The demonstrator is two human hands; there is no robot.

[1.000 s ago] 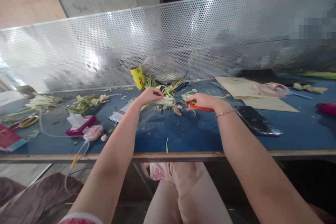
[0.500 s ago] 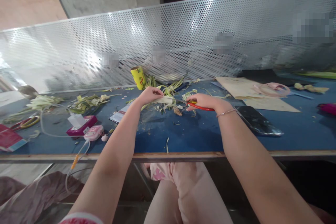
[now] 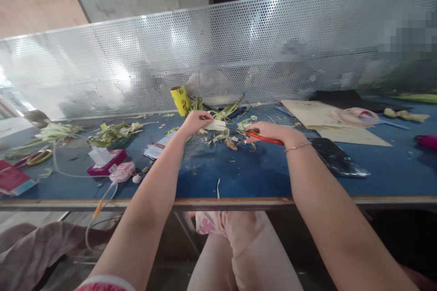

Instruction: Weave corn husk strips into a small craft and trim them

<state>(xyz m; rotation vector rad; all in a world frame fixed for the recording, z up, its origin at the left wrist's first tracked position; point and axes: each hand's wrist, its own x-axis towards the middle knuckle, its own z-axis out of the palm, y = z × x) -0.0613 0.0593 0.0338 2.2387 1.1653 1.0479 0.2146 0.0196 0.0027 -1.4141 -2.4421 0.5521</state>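
Between the fingers of my left hand (image 3: 198,122) is a pale piece of leaf or husk (image 3: 217,125), its free end pointing right. My right hand (image 3: 261,132) is closed around red-handled scissors (image 3: 269,138), whose blades point left and are hard to make out. A small gap parts them from the pale piece. Below and between the hands lie cut scraps (image 3: 221,136) and a brownish stub (image 3: 231,144) on the blue tabletop (image 3: 235,177). Green leaves (image 3: 227,111) lie behind the hands.
A yellow tube (image 3: 180,100) stands by the perforated metal screen (image 3: 232,45). On the left are leaf piles (image 3: 119,134), a purple power strip (image 3: 107,163) and scissors (image 3: 39,158). A black phone (image 3: 336,157), cardboard (image 3: 358,134) and a pink tape roll (image 3: 355,117) lie right.
My right hand with the scissors has drawn slightly right, away from the pale piece. My left hand has lifted a little, and the pale piece now looks shorter.
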